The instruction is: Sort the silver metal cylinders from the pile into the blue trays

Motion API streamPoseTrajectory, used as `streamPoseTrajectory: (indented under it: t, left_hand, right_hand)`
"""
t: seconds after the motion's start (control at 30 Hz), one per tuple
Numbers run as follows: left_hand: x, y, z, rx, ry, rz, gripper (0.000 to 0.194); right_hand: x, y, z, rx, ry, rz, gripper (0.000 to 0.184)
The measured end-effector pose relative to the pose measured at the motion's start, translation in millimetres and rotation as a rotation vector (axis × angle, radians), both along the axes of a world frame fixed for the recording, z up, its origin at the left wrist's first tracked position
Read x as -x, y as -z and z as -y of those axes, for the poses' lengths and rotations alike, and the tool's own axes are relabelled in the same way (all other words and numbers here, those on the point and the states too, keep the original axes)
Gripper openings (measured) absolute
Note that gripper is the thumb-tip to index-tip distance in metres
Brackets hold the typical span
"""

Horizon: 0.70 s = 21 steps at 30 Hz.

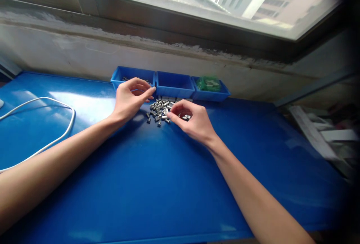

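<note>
Near edge of the blue tabletop [157, 184] is bare; both forearms come in over it from the bottom corners and converge toward the middle.

Right hand [194, 120]: curled, fingertips drawn together at the right side of the pile, thumb and index pinched at what looks like one small piece. Too small to confirm which piece.

Left hand [129, 99]: hovers just left of the pile, fingers arched, index and thumb tips close together near the front rim of the trays. Can't tell if it's holding anything.

Metal parts [161, 109]: loose heap of small silver-grey pieces, short and blocky, shiny, scattered flat on the tabletop between the two hands, just in front of the middle tray. A few strays at the near edge of the heap.

White cable [60, 105] loops across the tabletop at far left, well apart from the pile.

Behind the pile, three shallow blue trays in a row, touching side to side, against the wall:
- left tray [120, 75]: a few small dark bits inside, partly hidden by the left hand
- middle tray [174, 84]: inside looks plain blue
- right tray [213, 94]: green items, blurred

Open room: wide on the left and near sides of the pile, also on the right up to the tabletop edge. Clutter of pale strips [332, 135] beyond that edge at right.

Farthest: grimy wall, then window frame [180, 11] above.
</note>
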<state>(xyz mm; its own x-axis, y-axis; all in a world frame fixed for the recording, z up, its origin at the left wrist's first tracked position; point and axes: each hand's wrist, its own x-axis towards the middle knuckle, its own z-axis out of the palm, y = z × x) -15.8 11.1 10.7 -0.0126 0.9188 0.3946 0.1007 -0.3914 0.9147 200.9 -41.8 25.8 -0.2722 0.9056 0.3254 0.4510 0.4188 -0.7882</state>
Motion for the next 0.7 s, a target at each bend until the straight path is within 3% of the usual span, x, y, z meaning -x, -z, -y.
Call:
streamPoseTrajectory:
  t: [0.1, 0.2, 0.47, 0.6, 0.7]
  left_hand:
    - [7.2, 2.7, -10.1, 0.023, -0.15, 0.086, 0.034]
    - [10.3, 5.2, -14.8, 0.034, -0.191, 0.164, 0.031]
    - [5.0, 2.4, -9.9, 0.026, -0.145, 0.171, 0.024]
    - [5.7, 5.8, -8.5, 0.018, -0.097, 0.05, 0.02]
    - [7.5, 8.9, -6.4, -0.055, -0.082, -0.209, 0.015]
  right_hand:
    - [-2.3, -1.5, 4.6, -0.157, -0.151, 0.293, 0.012]
    - [-3.0, 2.2, 6.0, -0.231, -0.224, 0.45, 0.012]
    - [-2.5, 9.4, 1.9, -0.302, -0.251, 0.529, 0.014]
    - [-3.0, 10.2, 1.0, -0.308, -0.264, 0.502, 0.015]
    - [-3.3, 11.2, 0.5, -0.306, -0.251, 0.477, 0.015]
